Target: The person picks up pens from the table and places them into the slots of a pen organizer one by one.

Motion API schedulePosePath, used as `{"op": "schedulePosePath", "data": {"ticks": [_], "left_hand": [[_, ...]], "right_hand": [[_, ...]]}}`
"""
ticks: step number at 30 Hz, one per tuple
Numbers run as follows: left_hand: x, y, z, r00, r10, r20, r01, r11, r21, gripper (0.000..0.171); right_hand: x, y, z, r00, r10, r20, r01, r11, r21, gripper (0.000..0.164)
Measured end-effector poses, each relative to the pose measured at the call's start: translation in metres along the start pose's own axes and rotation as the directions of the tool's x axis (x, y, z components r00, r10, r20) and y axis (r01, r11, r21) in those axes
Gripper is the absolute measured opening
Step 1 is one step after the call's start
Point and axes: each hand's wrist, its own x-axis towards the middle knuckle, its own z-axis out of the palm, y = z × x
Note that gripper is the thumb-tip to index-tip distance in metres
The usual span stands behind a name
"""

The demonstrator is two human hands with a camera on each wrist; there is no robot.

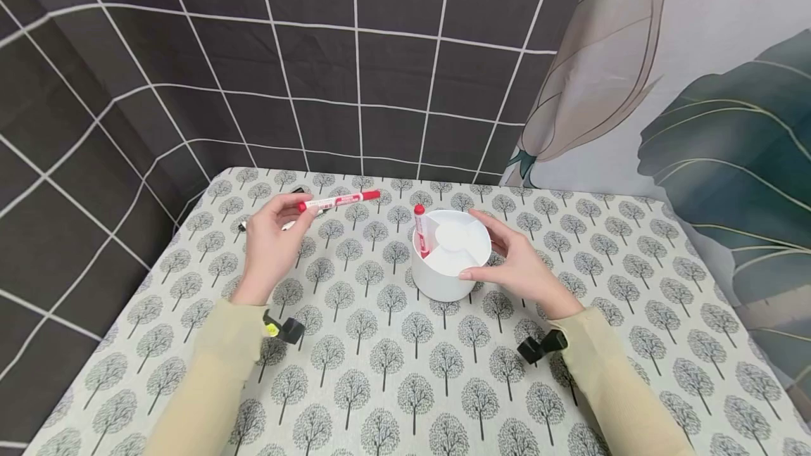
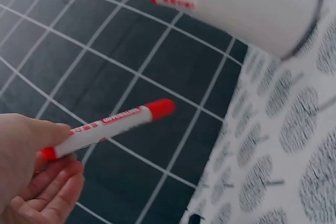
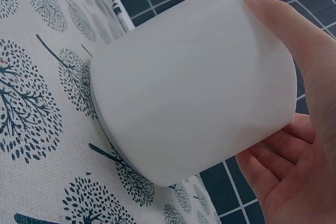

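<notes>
My left hand [image 1: 272, 241] pinches a white marker with red ends [image 1: 338, 200] by one end, between thumb and fingers. The marker points right, above the table; in the left wrist view the red cap [image 2: 161, 109] is at its far end. A round white pen holder [image 1: 446, 287] with inner compartments stands to the right, a second red-capped marker [image 1: 421, 231] upright in its left compartment. My right hand [image 1: 516, 262] grips the holder's right side, thumb at the near rim and fingers round the far side. In the right wrist view the holder's plain wall [image 3: 194, 87] fills the middle.
A tree-print cloth [image 1: 386, 357] covers the table. Behind the left hand lies a marker with black ends [image 3: 122, 14], partly hidden in the head view. A dark gridded curtain [image 1: 317, 62] hangs behind, and a leaf-patterned one [image 1: 716, 125] at the right.
</notes>
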Motion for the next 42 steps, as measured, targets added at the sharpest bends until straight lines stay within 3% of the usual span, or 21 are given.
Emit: {"op": "schedulePosePath", "data": {"ticks": [7,13,18,21,33,42], "left_hand": [[-0.004,0.024,0.004,0.995,0.063,-0.072,-0.076,0.978,-0.193,0.028],[-0.008,0.044,0.01,0.976,0.178,-0.128,-0.21,0.924,-0.318,0.026],[-0.013,0.061,0.016,0.959,0.248,-0.136,-0.282,0.882,-0.377,0.026],[-0.017,0.068,0.019,0.954,0.271,-0.129,-0.3,0.87,-0.39,0.027],[-0.026,0.074,0.04,0.952,0.307,-0.01,-0.286,0.874,-0.393,0.029],[-0.025,0.064,0.065,0.959,0.269,0.094,-0.221,0.909,-0.353,0.028]], "right_hand": [[0.0,-0.001,-0.001,1.0,0.002,0.003,-0.002,1.0,-0.001,0.105],[-0.001,-0.001,-0.001,1.0,-0.002,0.001,0.002,1.0,0.001,0.105],[-0.002,-0.001,-0.001,1.0,-0.007,0.0,0.007,1.0,0.002,0.104],[-0.001,0.0,-0.001,1.0,-0.014,0.001,0.014,1.0,-0.001,0.103],[0.0,-0.001,0.0,0.999,-0.033,0.009,0.033,0.999,0.002,0.102],[-0.001,0.0,0.0,0.999,-0.038,0.007,0.038,0.999,-0.005,0.103]]}}
